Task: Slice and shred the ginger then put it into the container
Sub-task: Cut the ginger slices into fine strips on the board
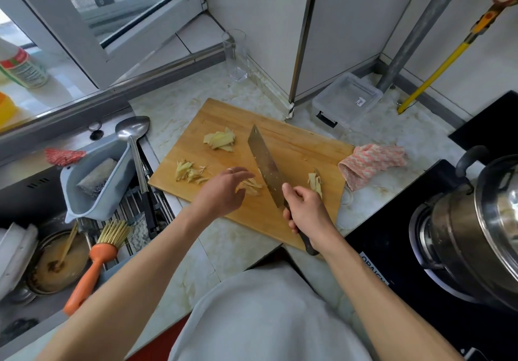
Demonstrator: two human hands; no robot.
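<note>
Right hand (pixel 307 215) fingers wrapped round cleaver (pixel 266 164), left hand (pixel 221 189) fingers spread over ginger shreds (pixel 252 185) — cloth (pixel 370 163), container (pixel 347 98) beyond

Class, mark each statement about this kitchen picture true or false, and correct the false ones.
1. The right hand grips the cleaver by its handle. True.
2. Ginger already lies in the clear plastic container. False: it looks empty and stands off the board.
3. Ginger lies in several separate piles on the wooden cutting board. True.
4. The left hand holds the drinking glass. False: it reaches over ginger shreds beside the blade.
5. The pink cloth lies in the sink. False: it lies right of the board.
</note>
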